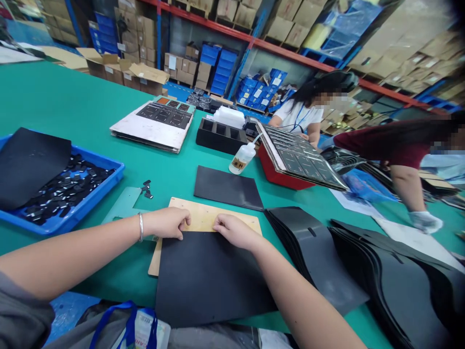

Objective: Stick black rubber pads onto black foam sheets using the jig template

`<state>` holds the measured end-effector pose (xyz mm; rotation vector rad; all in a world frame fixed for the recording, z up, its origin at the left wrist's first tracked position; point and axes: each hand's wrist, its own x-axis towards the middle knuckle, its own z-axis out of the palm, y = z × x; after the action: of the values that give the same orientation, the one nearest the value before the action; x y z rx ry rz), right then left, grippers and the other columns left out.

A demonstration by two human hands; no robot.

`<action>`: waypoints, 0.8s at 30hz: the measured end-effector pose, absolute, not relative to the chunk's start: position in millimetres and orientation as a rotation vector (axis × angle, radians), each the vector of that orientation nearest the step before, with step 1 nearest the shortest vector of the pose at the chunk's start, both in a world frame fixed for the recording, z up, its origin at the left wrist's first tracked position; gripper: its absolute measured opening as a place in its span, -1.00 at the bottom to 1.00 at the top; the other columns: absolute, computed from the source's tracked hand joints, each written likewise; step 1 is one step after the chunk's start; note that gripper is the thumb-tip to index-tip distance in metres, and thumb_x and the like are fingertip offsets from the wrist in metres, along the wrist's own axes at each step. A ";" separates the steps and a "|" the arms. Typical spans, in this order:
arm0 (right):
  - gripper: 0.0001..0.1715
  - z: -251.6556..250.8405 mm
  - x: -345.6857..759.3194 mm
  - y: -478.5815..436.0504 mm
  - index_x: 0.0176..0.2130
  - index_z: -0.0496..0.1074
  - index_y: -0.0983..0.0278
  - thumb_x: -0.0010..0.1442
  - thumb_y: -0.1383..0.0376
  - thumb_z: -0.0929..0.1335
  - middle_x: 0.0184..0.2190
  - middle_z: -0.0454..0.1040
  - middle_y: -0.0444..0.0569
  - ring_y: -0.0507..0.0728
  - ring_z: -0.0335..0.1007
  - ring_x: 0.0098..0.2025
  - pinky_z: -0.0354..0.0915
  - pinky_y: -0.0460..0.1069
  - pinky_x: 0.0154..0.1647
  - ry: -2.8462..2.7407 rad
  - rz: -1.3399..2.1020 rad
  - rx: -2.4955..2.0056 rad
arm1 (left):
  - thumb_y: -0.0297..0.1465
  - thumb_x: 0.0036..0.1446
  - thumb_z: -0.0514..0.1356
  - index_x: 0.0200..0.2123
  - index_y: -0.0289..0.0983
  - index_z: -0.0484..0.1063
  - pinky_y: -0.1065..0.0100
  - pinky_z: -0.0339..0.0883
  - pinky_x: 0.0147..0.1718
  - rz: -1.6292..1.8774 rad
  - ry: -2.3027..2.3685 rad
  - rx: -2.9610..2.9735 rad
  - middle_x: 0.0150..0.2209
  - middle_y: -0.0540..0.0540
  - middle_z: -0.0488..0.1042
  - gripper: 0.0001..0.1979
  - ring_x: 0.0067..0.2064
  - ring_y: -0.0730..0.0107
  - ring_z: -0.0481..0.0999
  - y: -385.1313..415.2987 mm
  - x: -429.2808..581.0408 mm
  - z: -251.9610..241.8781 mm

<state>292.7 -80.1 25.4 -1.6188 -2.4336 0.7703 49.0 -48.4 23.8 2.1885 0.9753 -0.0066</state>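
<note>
A large black sheet point(214, 281) lies over a light wooden board point(203, 213), its near part reaching past the table edge toward my body. My left hand point(173, 224), with a bangle at the wrist, has its fingers closed at the sheet's far left corner. Along the same far edge, my right hand point(234, 230) pinches the sheet further right. The board's far strip stays uncovered between and beyond the hands. Just behind it rests a smaller black rectangular sheet point(228, 187). A translucent green plate point(123, 206) lies left of the board, partly behind my left forearm.
At left, a blue tray point(118, 170) holds many small black pieces and a black sheet. Stacks of black sheets point(308, 237) spread at right. A squeeze bottle point(242, 157), a black compartment box point(218, 138) and a red box point(283, 174) stand behind. Two people are across the table.
</note>
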 end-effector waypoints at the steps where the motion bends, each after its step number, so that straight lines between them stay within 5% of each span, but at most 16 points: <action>1: -0.87 26.1 293.7 -79.3 -0.40 0.34 0.28 0.17 0.36 0.25 -0.44 0.39 -0.11 0.03 0.27 -0.40 0.16 -0.09 -0.39 -2.439 0.802 -1.618 | -0.45 -0.17 0.29 -0.25 -0.22 0.39 0.43 0.16 -0.49 -0.022 0.968 2.194 -0.39 0.01 0.48 -0.67 -0.37 0.33 0.44 -48.6 48.4 24.2; 8: -0.90 33.6 294.6 -81.9 -0.42 0.37 0.26 0.12 0.30 0.32 -0.40 0.40 -0.10 0.05 0.28 -0.34 0.17 -0.07 -0.31 -2.548 0.940 -1.490 | -0.37 -0.07 0.22 -0.43 -0.23 0.45 0.39 0.18 -0.45 -0.070 0.844 2.284 -0.38 -0.06 0.48 -0.92 -0.36 0.29 0.42 -55.5 46.1 33.4; 13: -0.79 47.9 300.7 -64.1 -0.41 0.35 0.23 0.20 0.21 0.24 -0.43 0.42 -0.13 0.04 0.30 -0.39 0.15 -0.10 -0.40 -2.423 0.893 -1.700 | -0.29 0.15 0.01 -0.36 -0.21 0.47 0.39 0.26 -0.35 0.177 0.988 2.170 -0.30 -0.04 0.52 -0.74 -0.28 0.30 0.48 -34.6 43.2 31.0; 18: -0.82 37.3 297.9 -35.8 -0.38 0.41 0.22 0.17 0.22 0.27 -0.39 0.47 -0.04 0.10 0.31 -0.37 0.08 -0.07 -0.44 -2.280 0.598 -1.941 | -0.33 0.13 0.02 -0.16 -0.21 0.47 0.29 0.28 -0.14 0.319 1.278 2.214 -0.10 -0.08 0.51 -0.71 -0.08 0.18 0.46 -7.6 43.9 11.1; 24: -0.87 20.4 296.1 -26.8 -0.38 0.45 0.19 0.12 0.27 0.29 -0.37 0.49 -0.06 0.10 0.33 -0.36 0.09 -0.07 -0.41 -2.293 0.601 -1.948 | -0.33 0.13 0.02 -0.12 -0.19 0.47 0.26 0.29 -0.11 0.334 1.320 2.345 -0.12 -0.09 0.53 -0.68 -0.09 0.18 0.47 -11.2 42.9 1.5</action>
<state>296.1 -26.8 20.4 -1.9480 -2.2933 0.6014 42.9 -11.2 1.5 2.3450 1.3202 0.3338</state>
